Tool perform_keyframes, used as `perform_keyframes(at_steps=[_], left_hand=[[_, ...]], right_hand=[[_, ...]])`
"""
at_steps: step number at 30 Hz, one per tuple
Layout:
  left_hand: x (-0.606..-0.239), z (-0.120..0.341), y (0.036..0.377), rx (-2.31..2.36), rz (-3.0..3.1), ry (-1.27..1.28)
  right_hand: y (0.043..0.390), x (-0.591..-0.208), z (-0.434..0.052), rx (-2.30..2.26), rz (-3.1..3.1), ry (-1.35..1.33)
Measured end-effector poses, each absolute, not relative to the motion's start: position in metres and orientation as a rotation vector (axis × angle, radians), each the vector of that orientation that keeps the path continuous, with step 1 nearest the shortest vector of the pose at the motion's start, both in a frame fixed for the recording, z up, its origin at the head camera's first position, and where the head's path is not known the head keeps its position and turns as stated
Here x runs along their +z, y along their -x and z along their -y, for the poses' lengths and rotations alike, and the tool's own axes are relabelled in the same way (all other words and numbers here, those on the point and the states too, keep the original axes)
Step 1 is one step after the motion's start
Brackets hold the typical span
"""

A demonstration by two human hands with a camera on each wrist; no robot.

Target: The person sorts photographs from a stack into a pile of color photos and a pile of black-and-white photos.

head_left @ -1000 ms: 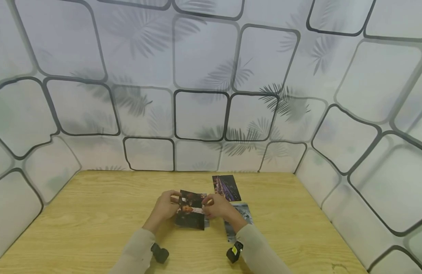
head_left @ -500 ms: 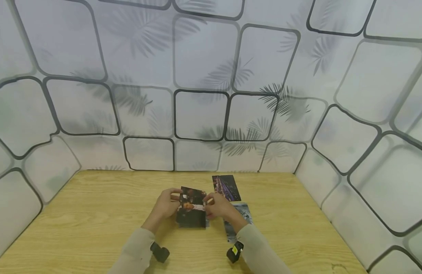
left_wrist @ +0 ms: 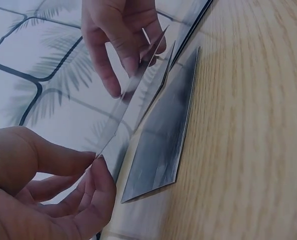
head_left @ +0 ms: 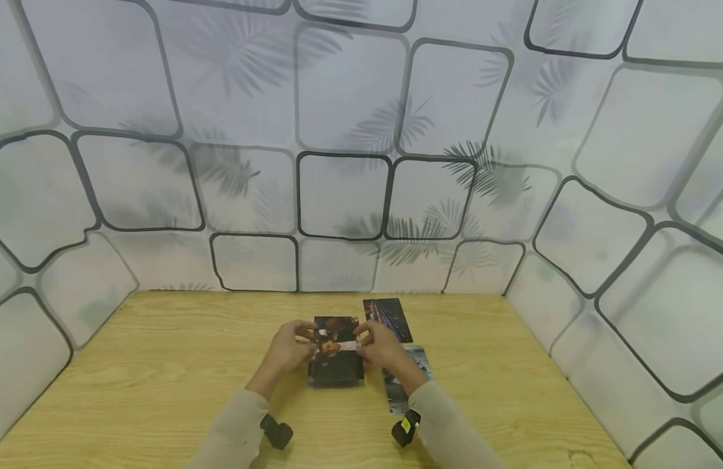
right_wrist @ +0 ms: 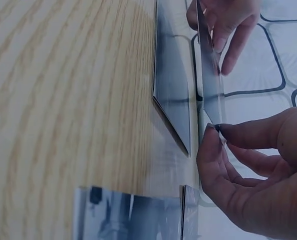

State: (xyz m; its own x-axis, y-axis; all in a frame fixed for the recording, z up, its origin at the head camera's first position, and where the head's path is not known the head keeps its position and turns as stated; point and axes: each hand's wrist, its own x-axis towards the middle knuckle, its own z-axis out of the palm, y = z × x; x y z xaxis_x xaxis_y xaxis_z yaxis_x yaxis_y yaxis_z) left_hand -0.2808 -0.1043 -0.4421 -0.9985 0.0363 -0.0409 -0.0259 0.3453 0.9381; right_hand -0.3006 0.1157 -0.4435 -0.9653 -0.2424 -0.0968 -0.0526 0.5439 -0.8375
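So over the last second the dark photo (head_left: 336,339) got squared up and nudged right, hovering over a small stack on the desk (head_left: 162,391). Left hand (head_left: 288,352) and right hand (head_left: 380,350) each pinch an edge, so it looks like lining-up is nearly done.

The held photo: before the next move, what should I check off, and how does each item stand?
1. Left hand pinches the held photo at its left edge: ok.
2. Right hand pinches its right edge: ok.
3. Photo lifted off the stack beneath: ok, wrist views show a gap.
4. Night-street photo lies flat on the table, apart from both hands: ok.
5. Grey photo under the right forearm, free of the sleeve: cannot tell.
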Motion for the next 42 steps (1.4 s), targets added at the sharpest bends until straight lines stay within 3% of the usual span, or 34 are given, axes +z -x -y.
perform_keyframes(at_steps=[16, 29, 42], left_hand=[[-0.445, 0.096, 0.285, 1.867, -2.46, -0.049], [-0.448, 0.077, 0.291, 1.809, -2.495, -0.148], [-0.452, 0.056, 0.304, 1.821, -2.49, -0.254]], right_hand=[[0.303, -0.439, -0.126, -1.456, -2.637, 0.331], [0.316, -0.442, -0.141, -1.463, -2.748, 0.194], [0.338, -0.436, -0.165, -1.307, -2.902, 0.318]])
